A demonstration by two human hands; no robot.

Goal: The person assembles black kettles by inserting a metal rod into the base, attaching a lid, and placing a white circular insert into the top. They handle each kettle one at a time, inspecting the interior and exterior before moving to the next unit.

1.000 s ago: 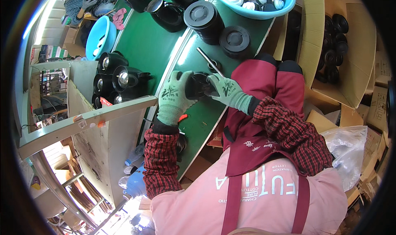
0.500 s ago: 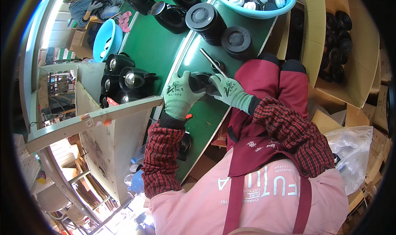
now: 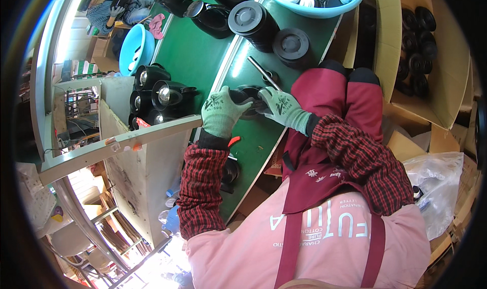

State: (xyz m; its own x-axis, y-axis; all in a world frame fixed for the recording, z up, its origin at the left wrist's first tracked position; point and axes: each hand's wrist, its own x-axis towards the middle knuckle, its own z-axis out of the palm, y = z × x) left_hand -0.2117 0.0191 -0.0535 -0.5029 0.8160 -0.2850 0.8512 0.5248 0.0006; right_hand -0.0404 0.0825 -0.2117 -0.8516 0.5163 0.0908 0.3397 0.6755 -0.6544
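Observation:
Both of my hands wear pale green gloves and meet over the green worktable (image 3: 253, 147). My left hand (image 3: 221, 114) curls its thumb and fingers around the left side of a black round part (image 3: 248, 93). On the right side, my right hand (image 3: 285, 108) has its fingers closed on the same part, which they partly cover. A shiny metal rod (image 3: 261, 70) slants down to the right hand's fingers; whether the hand touches it I cannot tell. Just beyond stand a stack of black round lids (image 3: 247, 18) and a shorter black stack (image 3: 291, 44).
Black jugs (image 3: 166, 95) stand left of my hands, others (image 3: 208, 20) farther back. A light-blue basin (image 3: 350, 9) holds white-topped parts. At right are a cardboard box (image 3: 449, 96) and clear bag (image 3: 439, 182). A metal beam (image 3: 116, 147) crosses the left; another person (image 3: 114, 7) works beyond.
The view has shifted slightly. Both hands stay at the black round part, with small changes in how the gloved fingers lie on it. The stacks stand where they were.

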